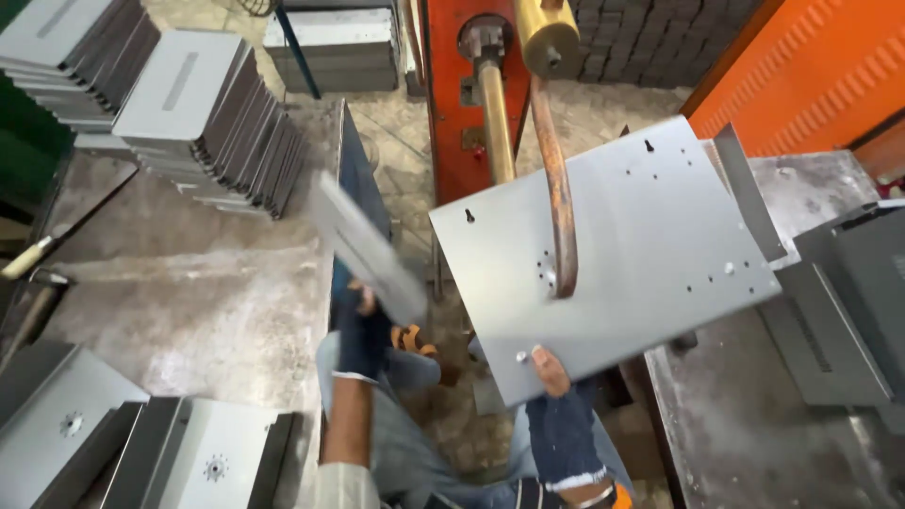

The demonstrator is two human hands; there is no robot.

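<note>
No packages, labels, signs or screens in view: only bare grey sheet-metal parts, worktables and orange machinery, all unmarked.

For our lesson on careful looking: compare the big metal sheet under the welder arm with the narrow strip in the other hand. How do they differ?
The large sheet, gripped at its near edge by the right hand, is wide, sharply seen and dotted with small holes. The narrow strip, held by the left hand, is slim, slanted and motion-blurred. The sheet lies under the curved electrode arm; the strip does not. Both are grey metal, held by gloved hands.

Single head view, looking steeply down, close over hands, workbenches either side, floor between.
</note>
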